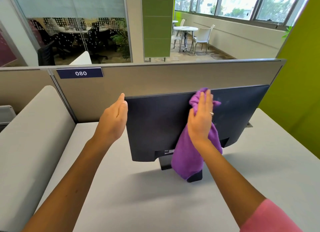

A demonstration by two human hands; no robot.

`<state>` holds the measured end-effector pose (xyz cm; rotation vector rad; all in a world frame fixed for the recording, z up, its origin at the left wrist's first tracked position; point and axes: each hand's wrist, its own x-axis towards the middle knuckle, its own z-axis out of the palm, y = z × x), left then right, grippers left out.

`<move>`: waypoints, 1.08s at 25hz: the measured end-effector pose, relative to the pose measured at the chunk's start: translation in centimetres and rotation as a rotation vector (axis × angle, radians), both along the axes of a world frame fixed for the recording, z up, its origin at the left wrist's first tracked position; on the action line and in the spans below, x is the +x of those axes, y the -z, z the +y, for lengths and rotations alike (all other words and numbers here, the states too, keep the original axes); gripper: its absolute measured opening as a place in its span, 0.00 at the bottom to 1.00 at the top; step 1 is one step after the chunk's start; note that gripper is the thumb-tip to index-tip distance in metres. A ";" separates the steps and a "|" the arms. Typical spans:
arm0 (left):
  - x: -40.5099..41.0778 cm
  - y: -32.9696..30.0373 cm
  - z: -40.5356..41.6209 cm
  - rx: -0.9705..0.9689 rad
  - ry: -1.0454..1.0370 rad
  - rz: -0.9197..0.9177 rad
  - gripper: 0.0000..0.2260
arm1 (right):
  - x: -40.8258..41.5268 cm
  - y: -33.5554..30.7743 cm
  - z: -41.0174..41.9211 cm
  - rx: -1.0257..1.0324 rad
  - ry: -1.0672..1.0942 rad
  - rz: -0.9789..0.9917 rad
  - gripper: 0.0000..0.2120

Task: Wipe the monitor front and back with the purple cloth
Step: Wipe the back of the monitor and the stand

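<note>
The right hand lies flat, fingers straight, pressing the cloth against the monitor back (cloth hanging below the palm). The left hand, open, touches the monitor's left edge. The monitor stands on the counter.

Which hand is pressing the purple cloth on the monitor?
The right hand, fingers straight, presses the purple cloth flat against the monitor back. The left hand holds no cloth; it steadies the monitor's left edge.
</note>
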<state>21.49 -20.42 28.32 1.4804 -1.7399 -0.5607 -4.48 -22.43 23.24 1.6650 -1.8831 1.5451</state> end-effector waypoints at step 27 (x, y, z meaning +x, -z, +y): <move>-18.3 -1.6 -1.8 -0.302 -0.007 -0.603 0.25 | -5.0 0.8 -0.5 -0.135 -0.373 0.492 0.24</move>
